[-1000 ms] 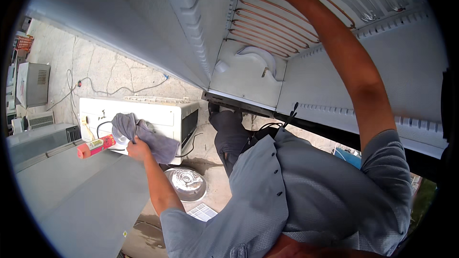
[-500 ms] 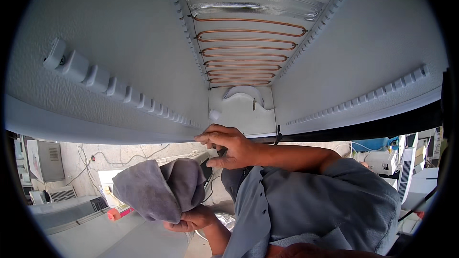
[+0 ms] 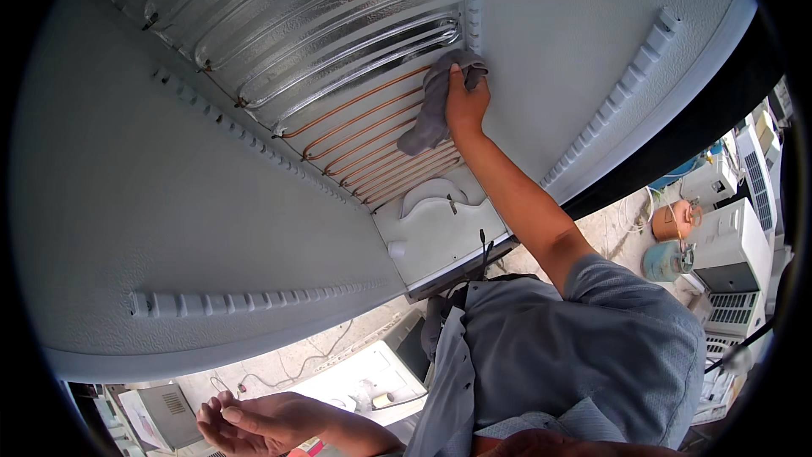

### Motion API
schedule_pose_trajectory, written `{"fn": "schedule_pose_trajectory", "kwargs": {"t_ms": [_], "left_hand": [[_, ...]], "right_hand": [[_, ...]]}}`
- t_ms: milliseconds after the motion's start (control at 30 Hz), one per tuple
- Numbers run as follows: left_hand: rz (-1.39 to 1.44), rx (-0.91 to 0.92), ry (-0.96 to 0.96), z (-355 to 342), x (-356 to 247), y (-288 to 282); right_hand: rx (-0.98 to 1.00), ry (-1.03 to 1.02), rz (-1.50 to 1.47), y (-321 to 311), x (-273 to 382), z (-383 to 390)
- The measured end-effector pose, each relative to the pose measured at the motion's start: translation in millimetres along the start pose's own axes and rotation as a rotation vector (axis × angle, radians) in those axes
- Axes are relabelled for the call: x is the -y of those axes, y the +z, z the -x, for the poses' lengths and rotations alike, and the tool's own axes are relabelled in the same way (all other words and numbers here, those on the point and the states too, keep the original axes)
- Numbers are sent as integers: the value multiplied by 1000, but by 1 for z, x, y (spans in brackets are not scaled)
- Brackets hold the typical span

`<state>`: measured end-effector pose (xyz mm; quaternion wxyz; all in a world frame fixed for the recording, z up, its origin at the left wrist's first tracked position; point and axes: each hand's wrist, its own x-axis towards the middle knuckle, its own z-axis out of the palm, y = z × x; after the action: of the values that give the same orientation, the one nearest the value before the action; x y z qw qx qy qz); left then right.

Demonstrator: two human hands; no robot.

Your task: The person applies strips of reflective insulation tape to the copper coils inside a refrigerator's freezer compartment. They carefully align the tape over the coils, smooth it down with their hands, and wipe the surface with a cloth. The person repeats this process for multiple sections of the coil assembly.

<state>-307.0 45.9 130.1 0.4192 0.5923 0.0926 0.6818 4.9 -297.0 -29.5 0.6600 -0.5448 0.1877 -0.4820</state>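
Right hand (image 3: 467, 106) is up high, fingers closed over a grey cloth (image 3: 433, 106), pressing it flat against the ribbed metal panel (image 3: 296, 25) just above the copper tubes (image 3: 381, 148). Left hand (image 3: 254, 423) hangs low, palm up, fingers loosely curled, holding nothing.

packages: none seen | labels: none legible on the white appliance units at right edge of frame | signs: none | screens: none | lower left clutter too small to tell
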Motion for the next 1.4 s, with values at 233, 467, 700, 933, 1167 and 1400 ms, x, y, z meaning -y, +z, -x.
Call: {"fn": "schedule_pose_trajectory", "kwargs": {"t_ms": [233,467,700,933,1167,1400], "left_hand": [[-596,248,158,-57,31,49],[-213,189,-187,-33,-1,71],[-195,151,-199,-30,1,74],[-137,221,-212,-33,4,71],[-156,232,-212,-36,9,62],[-97,267,-234,-35,-2,71]], "right_hand": [[-318,39,397,74,-29,-51],[-202,193,312,111,-20,20],[-70,61,301,152,-17,95],[321,207,245,174,12,160],[-179,62,195,91,-42,-13],[-281,-122,428,66,-45,-58]]}}
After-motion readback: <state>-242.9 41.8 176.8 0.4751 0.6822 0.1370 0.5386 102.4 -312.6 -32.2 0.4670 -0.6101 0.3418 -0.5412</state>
